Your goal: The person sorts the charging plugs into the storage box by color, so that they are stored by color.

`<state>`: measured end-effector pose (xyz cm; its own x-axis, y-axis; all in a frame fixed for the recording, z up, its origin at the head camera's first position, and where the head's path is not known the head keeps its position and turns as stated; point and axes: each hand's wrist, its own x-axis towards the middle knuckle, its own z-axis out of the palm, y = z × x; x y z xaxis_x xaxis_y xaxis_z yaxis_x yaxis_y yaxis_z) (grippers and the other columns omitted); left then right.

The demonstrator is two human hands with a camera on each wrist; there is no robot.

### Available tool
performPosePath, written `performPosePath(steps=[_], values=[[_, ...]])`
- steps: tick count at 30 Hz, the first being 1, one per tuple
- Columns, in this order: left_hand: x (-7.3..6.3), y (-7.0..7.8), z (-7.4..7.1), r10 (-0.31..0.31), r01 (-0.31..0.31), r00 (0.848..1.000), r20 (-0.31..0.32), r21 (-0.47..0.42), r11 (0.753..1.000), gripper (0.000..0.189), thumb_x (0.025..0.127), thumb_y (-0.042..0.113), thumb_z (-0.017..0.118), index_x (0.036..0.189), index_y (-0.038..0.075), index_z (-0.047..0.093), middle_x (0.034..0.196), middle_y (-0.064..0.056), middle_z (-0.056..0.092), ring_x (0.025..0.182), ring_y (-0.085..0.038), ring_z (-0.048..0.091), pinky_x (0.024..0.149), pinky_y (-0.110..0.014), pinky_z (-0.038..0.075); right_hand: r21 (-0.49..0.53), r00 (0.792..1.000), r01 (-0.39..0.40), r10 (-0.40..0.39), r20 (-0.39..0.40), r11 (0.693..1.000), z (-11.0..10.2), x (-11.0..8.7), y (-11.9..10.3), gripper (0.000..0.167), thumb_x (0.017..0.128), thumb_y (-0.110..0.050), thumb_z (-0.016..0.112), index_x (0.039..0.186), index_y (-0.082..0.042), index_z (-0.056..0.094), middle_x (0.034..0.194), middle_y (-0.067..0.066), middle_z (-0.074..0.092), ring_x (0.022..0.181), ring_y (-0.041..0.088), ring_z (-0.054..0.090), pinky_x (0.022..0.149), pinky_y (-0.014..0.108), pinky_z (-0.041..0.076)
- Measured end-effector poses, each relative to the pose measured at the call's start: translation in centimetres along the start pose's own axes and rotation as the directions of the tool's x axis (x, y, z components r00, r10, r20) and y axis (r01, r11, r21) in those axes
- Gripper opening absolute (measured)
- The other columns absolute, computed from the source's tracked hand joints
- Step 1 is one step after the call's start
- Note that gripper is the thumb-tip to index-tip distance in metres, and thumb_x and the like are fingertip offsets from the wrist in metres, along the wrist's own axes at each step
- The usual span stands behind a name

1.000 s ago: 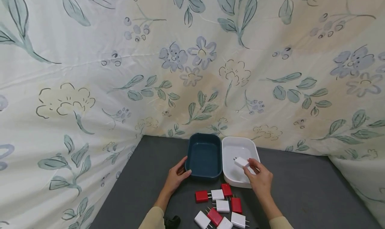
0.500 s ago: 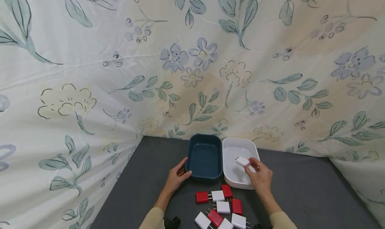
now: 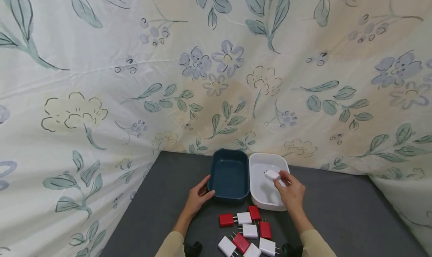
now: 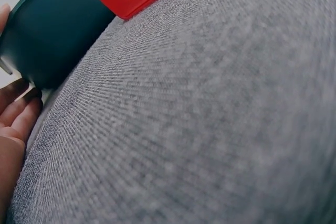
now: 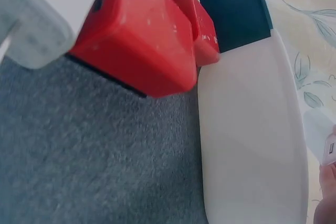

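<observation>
My right hand (image 3: 292,191) pinches a white USB plug charger (image 3: 271,174) between thumb and fingers, prongs pointing left, over the white bin (image 3: 264,197). In the right wrist view the charger (image 5: 331,149) shows its USB port at the right edge, past the bin's outer wall (image 5: 252,140). On the left, my left hand (image 3: 198,195) holds the near left corner of the dark blue bin (image 3: 231,176), whose inside is bare. Its fingers (image 4: 26,114) lie low against the bin's outer wall in the left wrist view.
Several white and red chargers lie before the bins, among them a red one (image 3: 226,220) and a white one (image 3: 249,231). The bins stand side by side on a dark grey cloth (image 3: 330,212). A flower-printed curtain (image 3: 216,111) hangs behind and to the sides.
My right hand has moved the white charger slightly farther away over the white bin. The left hand, both bins and the chargers on the cloth stay where they were.
</observation>
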<state>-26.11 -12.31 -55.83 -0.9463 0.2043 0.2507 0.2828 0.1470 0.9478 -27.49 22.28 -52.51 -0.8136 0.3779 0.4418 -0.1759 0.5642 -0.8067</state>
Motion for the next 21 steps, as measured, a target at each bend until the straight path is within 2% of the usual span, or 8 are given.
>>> performPosePath(steps=[7,17,21], values=[[-0.04,-0.05,-0.03,-0.009,0.009,1.0,0.008,0.009,1.0,0.066,0.091,0.021,0.07,0.148,0.008,0.041,0.149,-0.017,0.044,0.133,-0.034,0.049,0.107,-0.05,0.041,0.049,0.998,-0.06,0.06,-0.007,0.997,0.64,0.04,-0.4,0.041,0.074,0.0,0.081,0.113,0.002,0.069,0.107,0.019,0.072,0.099,0.033,0.071,0.081,0.018,0.052],[-0.05,-0.26,-0.14,-0.006,0.006,1.0,0.014,-0.012,1.0,0.066,0.091,0.022,0.069,0.149,0.008,0.039,0.15,-0.017,0.044,0.133,-0.035,0.049,0.107,-0.051,0.041,0.066,0.995,-0.086,0.089,-0.043,0.994,0.99,0.54,-0.96,0.041,0.076,0.002,0.079,0.115,0.0,0.068,0.112,0.019,0.071,0.104,0.033,0.069,0.084,0.019,0.051],[0.01,-0.22,-0.22,-0.013,0.013,1.0,0.027,-0.018,1.0,0.067,0.091,0.022,0.069,0.149,0.009,0.039,0.151,-0.016,0.043,0.133,-0.034,0.048,0.107,-0.05,0.041,0.092,0.995,-0.066,0.072,-0.063,0.994,1.09,0.61,-1.06,0.041,0.074,0.004,0.08,0.114,0.002,0.069,0.11,0.02,0.071,0.103,0.033,0.069,0.083,0.02,0.051]])
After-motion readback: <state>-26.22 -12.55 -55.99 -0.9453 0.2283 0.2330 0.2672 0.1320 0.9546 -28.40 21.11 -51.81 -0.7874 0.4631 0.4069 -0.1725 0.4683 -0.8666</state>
